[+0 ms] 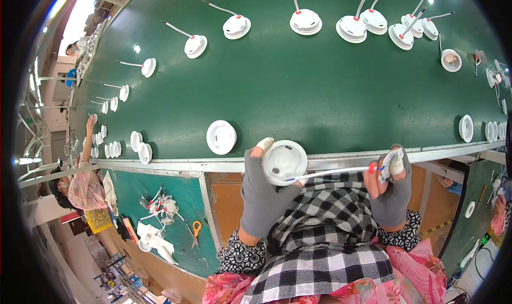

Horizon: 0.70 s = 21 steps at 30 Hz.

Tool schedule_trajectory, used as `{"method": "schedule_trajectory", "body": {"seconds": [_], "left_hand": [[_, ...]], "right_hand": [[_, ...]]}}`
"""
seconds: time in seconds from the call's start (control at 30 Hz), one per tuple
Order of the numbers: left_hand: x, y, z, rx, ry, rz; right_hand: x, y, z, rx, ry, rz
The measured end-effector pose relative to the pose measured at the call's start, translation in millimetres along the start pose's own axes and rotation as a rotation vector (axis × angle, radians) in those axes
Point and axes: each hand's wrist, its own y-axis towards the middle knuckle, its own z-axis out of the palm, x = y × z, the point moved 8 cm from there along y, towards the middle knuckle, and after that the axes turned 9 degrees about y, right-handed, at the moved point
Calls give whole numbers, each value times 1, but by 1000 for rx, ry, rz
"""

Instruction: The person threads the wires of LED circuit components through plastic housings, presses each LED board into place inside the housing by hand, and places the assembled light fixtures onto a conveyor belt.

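Observation:
My left hand (266,197), in a grey fingerless glove, grips a round white plastic housing (284,160) by its rim, its hollow side facing up. A white cable (336,172) runs across to my right hand (393,192), and its blue-tipped end lies at the housing's lower edge. Near the other end sits a red ring (372,168). My gloved right hand is closed around a small whitish part (392,162) at that end; fingers partly cover it, so its kind is unclear. Another round white housing (221,137) rests on the green belt, left of my left hand.
Several white domed housings with upright cables (305,22) stand along the far side of the green belt (298,90). A metal rail (336,160) edges it. On the left side table lie orange-handled scissors (197,229) and a wire bundle (164,205). Another person (88,189) reaches over the belt.

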Motion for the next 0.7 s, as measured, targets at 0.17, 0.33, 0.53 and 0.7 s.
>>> {"method": "schedule_trajectory", "body": {"seconds": [0.17,0.33,0.53,0.7], "left_hand": [[-12,-8,-6,-46,-5,26],[-14,-12,-7,-42,69,-5],[-24,-17,-5,-50,109,49],[-39,-21,-5,-18,274,154]], "right_hand": [[-7,-10,12,201,-99,6],[-11,-16,12,186,-177,-31],[-15,-27,11,256,-442,-63],[-16,-16,58,471,-642,29]]}}
